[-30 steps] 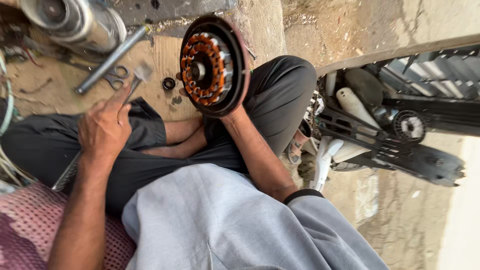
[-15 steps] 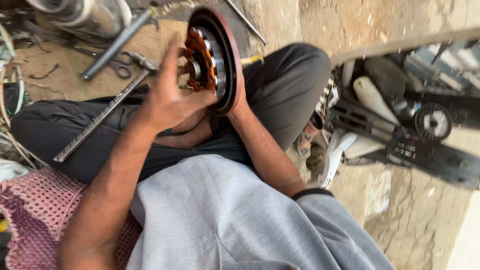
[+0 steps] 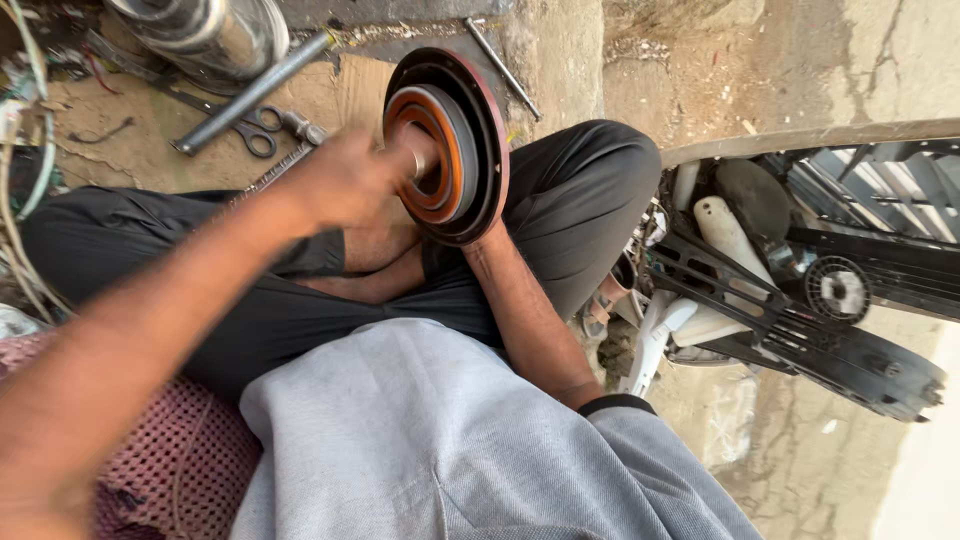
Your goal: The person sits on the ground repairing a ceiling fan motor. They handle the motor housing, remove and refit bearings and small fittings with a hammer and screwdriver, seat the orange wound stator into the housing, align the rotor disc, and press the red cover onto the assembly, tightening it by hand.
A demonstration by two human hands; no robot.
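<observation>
You sat cross-legged on a rough, cracked concrete floor (image 3: 700, 80), outdoors by the look of the dusty ground, in dark trousers (image 3: 570, 190) and a grey shirt (image 3: 450, 440). A pink woven mat (image 3: 170, 470) lay at your left. To your right stood a black framed machine (image 3: 800, 290) with a small pulley wheel (image 3: 838, 290) and white plastic parts.

The round motor disc (image 3: 470, 140) stood on edge above your lap, between your knees. Its flat faces were near vertical; its axis ran roughly level, left to right in the view. The open face, with orange-brown rings inside a dark rim, pointed toward your left.

Your left hand (image 3: 345, 180) was closed at the centre of that open face, fingers curled; motion blur hid exactly what it gripped. Your right hand was hidden behind the disc's lower edge, with only the forearm (image 3: 525, 310) in view, so I could not tell its opening, though it appeared to be propping the disc.

On the floor beyond the disc lay a shiny metal cylinder (image 3: 200, 35), a grey steel bar (image 3: 250, 95), a thin rod (image 3: 500, 65), a pair of scissors (image 3: 250, 130) just beside the bar, and loose wires (image 3: 25, 150) at the far left.
</observation>
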